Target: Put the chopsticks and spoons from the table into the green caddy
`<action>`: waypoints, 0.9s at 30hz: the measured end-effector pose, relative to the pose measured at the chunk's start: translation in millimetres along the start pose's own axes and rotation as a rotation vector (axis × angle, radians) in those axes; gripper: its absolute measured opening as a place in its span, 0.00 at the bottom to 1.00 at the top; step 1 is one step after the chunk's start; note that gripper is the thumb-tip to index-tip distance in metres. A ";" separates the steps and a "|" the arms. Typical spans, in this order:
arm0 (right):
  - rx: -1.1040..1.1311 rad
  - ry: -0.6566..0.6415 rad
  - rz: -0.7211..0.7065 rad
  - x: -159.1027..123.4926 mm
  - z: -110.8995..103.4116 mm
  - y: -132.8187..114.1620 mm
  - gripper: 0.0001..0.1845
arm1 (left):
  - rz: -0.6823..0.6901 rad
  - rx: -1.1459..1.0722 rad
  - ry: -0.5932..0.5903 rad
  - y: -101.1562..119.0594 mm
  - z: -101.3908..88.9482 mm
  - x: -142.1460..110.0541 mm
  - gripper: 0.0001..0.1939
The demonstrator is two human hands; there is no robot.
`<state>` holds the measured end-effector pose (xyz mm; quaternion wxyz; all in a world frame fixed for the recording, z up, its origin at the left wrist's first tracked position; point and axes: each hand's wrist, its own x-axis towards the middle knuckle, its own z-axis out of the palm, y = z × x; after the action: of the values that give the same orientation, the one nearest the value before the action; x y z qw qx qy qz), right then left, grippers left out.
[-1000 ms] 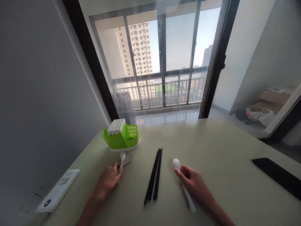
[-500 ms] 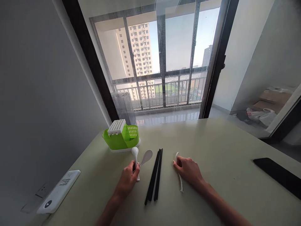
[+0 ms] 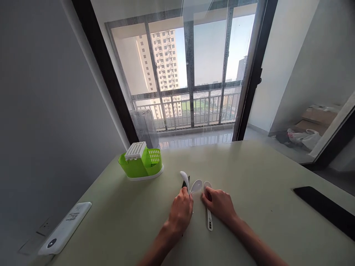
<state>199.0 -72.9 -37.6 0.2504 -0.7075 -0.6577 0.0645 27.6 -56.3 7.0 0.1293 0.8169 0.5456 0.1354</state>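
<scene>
My left hand (image 3: 181, 208) is closed around two white spoons, a narrow-bowled spoon (image 3: 184, 177) and a rounder spoon (image 3: 196, 186), bowls pointing away from me. Black chopsticks (image 3: 189, 180) lie beneath that hand, mostly hidden by it; I cannot tell whether it touches them. To its right, my right hand (image 3: 220, 205) grips another white spoon (image 3: 210, 221) near the bowl, and its printed handle end points toward me. The bowls of the rounder spoon and the right-hand spoon are very close together.
A green utensil caddy (image 3: 135, 170) with a white slotted top stands at the table's (image 3: 244, 170) back left. A white power strip-like device (image 3: 66, 227) is at the left edge. A flat black object (image 3: 321, 207) lies on the right. Beyond the table is a glass door.
My left hand has moved right with its two spoons, over the chopsticks and close to my right hand. The right-hand spoon has turned so its handle print shows.
</scene>
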 end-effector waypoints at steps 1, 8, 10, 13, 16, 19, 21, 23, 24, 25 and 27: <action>0.002 0.001 0.000 0.1 0.7 0.6 0.15 | -0.019 0.043 -0.003 2.6 2.2 1.5 0.13; 0.029 0.015 -0.016 -0.5 3.1 3.9 0.15 | -0.026 0.231 -0.058 17.2 10.1 4.6 0.12; 0.037 0.020 -0.020 -0.6 3.5 4.5 0.16 | -0.008 0.242 -0.088 19.0 11.8 3.2 0.13; 0.047 0.028 -0.027 -0.4 4.6 5.5 0.16 | 0.020 0.263 -0.106 20.0 16.3 0.3 0.14; 0.058 0.037 -0.035 -0.2 5.8 6.5 0.15 | 0.067 0.293 -0.085 21.3 20.7 -2.6 0.15; 0.075 0.052 -0.041 -0.4 6.7 6.9 0.15 | 0.104 0.310 -0.120 24.9 20.8 -5.5 0.15; 0.095 0.068 -0.043 -0.8 7.1 6.6 0.15 | 0.115 0.305 -0.159 28.1 18.4 -7.7 0.15; 0.125 0.092 -0.044 -1.1 7.2 5.9 0.15 | 0.127 0.295 -0.168 30.8 14.7 -10.2 0.15; 0.142 0.106 -0.043 -1.2 7.2 5.5 0.16 | 0.133 0.293 -0.165 31.6 12.5 -11.6 0.15; 0.159 0.122 -0.043 -1.2 7.2 5.1 0.16 | 0.138 0.292 -0.160 31.9 10.2 -13.1 0.14; 0.193 0.155 -0.045 -1.4 7.3 4.7 0.17 | 0.151 0.291 -0.147 30.8 4.9 -16.4 0.14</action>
<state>200.0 -72.3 -46.4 0.3689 -0.6679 -0.6428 0.0671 49.7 -83.3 12.2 0.0388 0.8734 0.4855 0.0040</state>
